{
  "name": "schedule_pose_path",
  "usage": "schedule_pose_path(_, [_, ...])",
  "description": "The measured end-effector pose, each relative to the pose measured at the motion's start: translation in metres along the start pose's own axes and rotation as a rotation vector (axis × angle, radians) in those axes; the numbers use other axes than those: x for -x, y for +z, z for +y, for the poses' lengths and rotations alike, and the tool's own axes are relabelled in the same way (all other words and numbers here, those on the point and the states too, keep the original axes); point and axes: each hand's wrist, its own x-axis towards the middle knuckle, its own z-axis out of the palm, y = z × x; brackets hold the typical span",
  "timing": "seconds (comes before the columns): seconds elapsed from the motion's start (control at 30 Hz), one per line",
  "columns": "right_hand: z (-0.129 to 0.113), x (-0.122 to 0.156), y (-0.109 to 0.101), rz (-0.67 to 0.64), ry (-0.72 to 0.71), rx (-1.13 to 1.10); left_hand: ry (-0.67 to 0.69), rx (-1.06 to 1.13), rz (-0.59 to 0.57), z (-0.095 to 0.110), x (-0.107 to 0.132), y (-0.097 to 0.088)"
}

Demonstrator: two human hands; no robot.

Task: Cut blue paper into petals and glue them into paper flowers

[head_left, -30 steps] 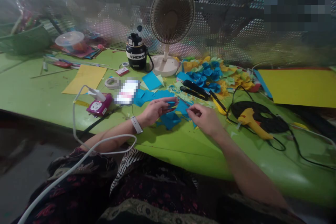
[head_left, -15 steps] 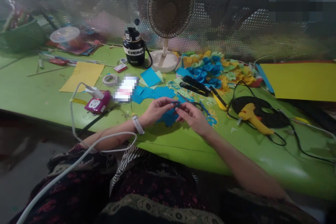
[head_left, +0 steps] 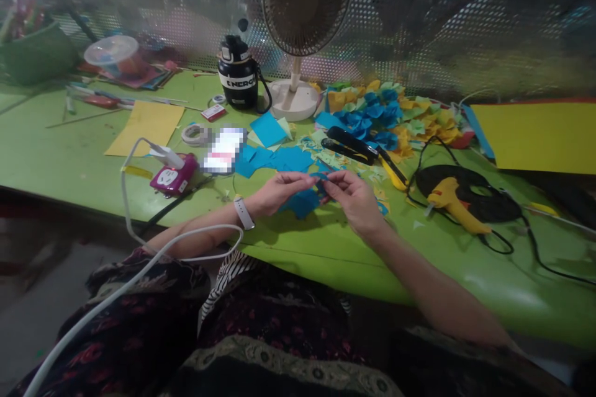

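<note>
My left hand and my right hand meet above the green table, fingertips pinched together on a small folded piece of blue paper. A white band sits on my left wrist. More blue paper squares lie just beyond and under my hands. A pile of folded blue, yellow and green paper flowers lies farther back.
A black stapler and a yellow glue gun with black cord lie to the right. A fan, a black jug, tape roll, pink power socket with white cable, and yellow sheets surround the spot.
My right hand has moved left to meet my left hand, and both now pinch the same blue paper piece. The camera has tilted slightly.
</note>
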Motion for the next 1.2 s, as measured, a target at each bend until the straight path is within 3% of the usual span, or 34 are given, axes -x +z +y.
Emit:
schedule_pose_path(0.07, [0.0,-0.002,-0.002,0.046,-0.014,-0.02,0.098,-0.2,-0.006,0.009,-0.001,-0.008])
schedule_pose_path(0.2, [-0.002,-0.004,-0.007,0.123,-0.048,-0.04,0.296,-0.923,0.239,0.023,-0.006,-0.027])
schedule_pose_path(0.3, [-0.005,-0.003,-0.008,0.126,-0.059,-0.037,0.26,-1.328,0.155,0.022,-0.009,-0.037])
schedule_pose_path(0.4, [-0.003,-0.003,-0.007,0.103,-0.072,-0.014,0.173,-1.461,0.037,0.016,-0.012,-0.041])
schedule_pose_path(0.5, [0.0,-0.003,-0.007,0.082,-0.085,0.027,0.159,-1.397,-0.014,0.014,-0.014,-0.04])
schedule_pose_path(0.57, [0.0,-0.003,-0.008,0.091,-0.09,0.04,0.188,-1.282,0.018,0.014,-0.014,-0.038])
schedule_pose_path(0.7, [-0.003,-0.002,-0.009,0.15,-0.124,0.032,0.468,-1.129,0.198,0.012,-0.009,-0.031])
schedule_pose_path(0.77, [-0.004,-0.001,-0.008,0.16,-0.155,0.038,0.551,-1.07,0.225,0.008,-0.007,-0.027])
schedule_pose_path(0.83, [-0.004,0.0,-0.007,0.149,-0.182,0.057,0.483,-0.921,0.207,0.004,-0.006,-0.023])
schedule_pose_path(1.0, [0.003,0.002,-0.005,0.107,-0.219,0.139,0.107,-0.327,0.095,-0.001,-0.005,-0.011])
schedule_pose_path(1.1, [0.004,0.003,-0.007,0.13,-0.252,0.193,-0.047,-0.137,0.047,-0.002,-0.005,-0.007])
schedule_pose_path(1.2, [0.001,0.004,-0.009,0.169,-0.273,0.203,-0.091,-0.036,0.038,-0.004,-0.005,-0.008])
